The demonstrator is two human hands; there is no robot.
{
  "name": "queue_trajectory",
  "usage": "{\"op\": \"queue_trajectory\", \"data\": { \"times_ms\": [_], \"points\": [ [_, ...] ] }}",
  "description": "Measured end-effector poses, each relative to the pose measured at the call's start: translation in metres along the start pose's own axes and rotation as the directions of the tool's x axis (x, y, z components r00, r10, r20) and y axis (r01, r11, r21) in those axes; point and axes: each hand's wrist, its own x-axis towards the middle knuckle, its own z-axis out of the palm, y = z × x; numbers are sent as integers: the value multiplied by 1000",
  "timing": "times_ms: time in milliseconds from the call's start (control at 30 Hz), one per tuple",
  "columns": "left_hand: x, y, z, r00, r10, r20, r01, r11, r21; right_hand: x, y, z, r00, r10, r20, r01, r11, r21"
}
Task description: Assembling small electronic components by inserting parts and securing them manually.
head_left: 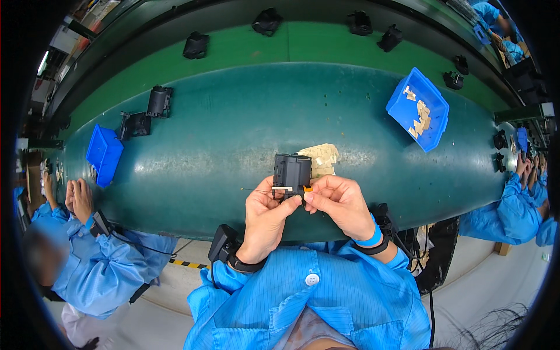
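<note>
A black plastic housing [293, 169] is held upright just above the near part of the green table. My left hand [269, 211] grips its lower left side, thumb pressed along the bottom edge. A thin dark wire [255, 189] sticks out leftward past those fingers, beside a small pale strip [282, 188]. At the lower right corner my right hand [338, 202] pinches a small orange flexible strip [307, 188] between thumb and forefinger. Whether the strip is fastened to the housing I cannot tell. Behind the housing lies a cream-coloured sheet of peel-off pieces [322, 157], partly hidden by it.
A blue bin [437, 119] with cream scraps stands at the far right, another blue bin [106, 154] at the left. Two black housings [158, 102] rest near the left bin. More black parts [266, 22] sit on the green strip behind. Co-workers in blue sit on both sides.
</note>
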Motion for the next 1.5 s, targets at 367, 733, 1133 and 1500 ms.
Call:
{"op": "queue_trajectory", "data": {
  "times_ms": [367, 733, 1133, 1500],
  "points": [
    [-2, -1, -1, 1000, -17, -5, 17, 1000, -19, -5, -27, -2, 791, -612, 15, 418, 522, -744],
    [-3, 1, 5, 999, -53, 0, 53, 998, -17, 3, -32, -1, 631, -701, 332, 568, 127, -813],
    [-4, 0, 6, 998, -59, 0, 59, 998, 7, 4, -35, -2, 787, -604, 121, 473, 467, -747],
    [-3, -1, 7, 998, -68, 16, 68, 997, -19, 13, -25, -14, 871, -484, 84, 445, 703, -555]
  ]
}}
